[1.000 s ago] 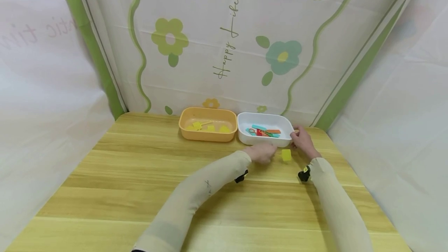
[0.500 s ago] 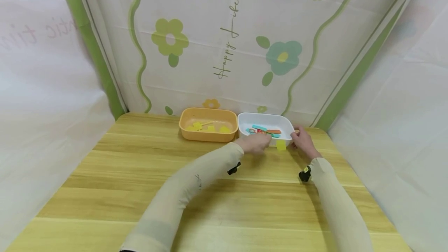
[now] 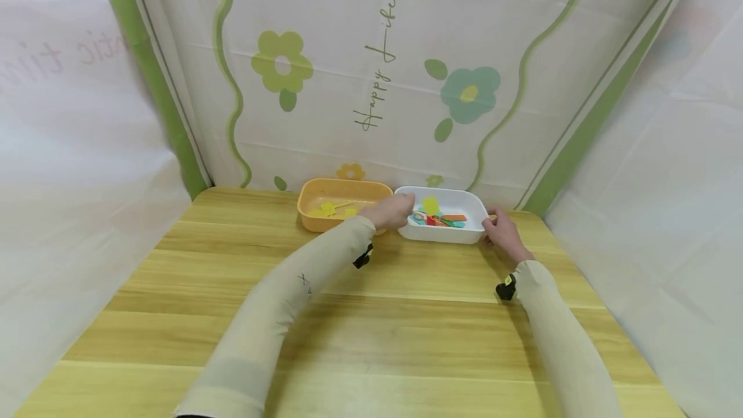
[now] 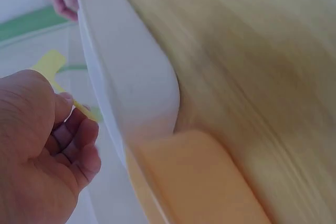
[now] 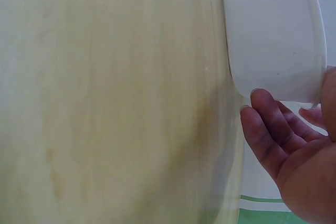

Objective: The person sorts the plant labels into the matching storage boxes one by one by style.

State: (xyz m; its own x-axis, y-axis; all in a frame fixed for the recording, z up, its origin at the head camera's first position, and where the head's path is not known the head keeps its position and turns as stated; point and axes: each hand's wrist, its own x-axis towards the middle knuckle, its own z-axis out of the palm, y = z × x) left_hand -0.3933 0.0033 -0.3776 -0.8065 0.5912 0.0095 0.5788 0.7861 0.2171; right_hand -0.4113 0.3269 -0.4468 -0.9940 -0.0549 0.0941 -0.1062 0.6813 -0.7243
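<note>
My left hand (image 3: 387,213) is over the joint between the orange and white bins. Its thumb and fingers pinch the narrow stem of a yellow T-shaped plant label (image 4: 51,63). The label's wide head hangs above the white bin (image 3: 444,235). At that bin's right end, my right hand (image 3: 504,237) holds the rim, with some fingers (image 5: 265,137) against the outer wall in the right wrist view. Inside the white bin lie blue, orange, red and green flat pieces (image 3: 455,218). Yellow labels (image 3: 327,209) lie in the orange bin (image 3: 310,221), partly hidden by my left hand.
Both bins stand side by side at the back of the wooden table (image 3: 371,340), near a printed cloth (image 3: 331,121). White cloth sides rise at left and right. Black wrist cameras (image 3: 506,288) sit on both sleeves.
My left hand has carried the yellow label from the table in front of the white bin up and leftward, over that bin. My right hand stays at the bin's right end.
</note>
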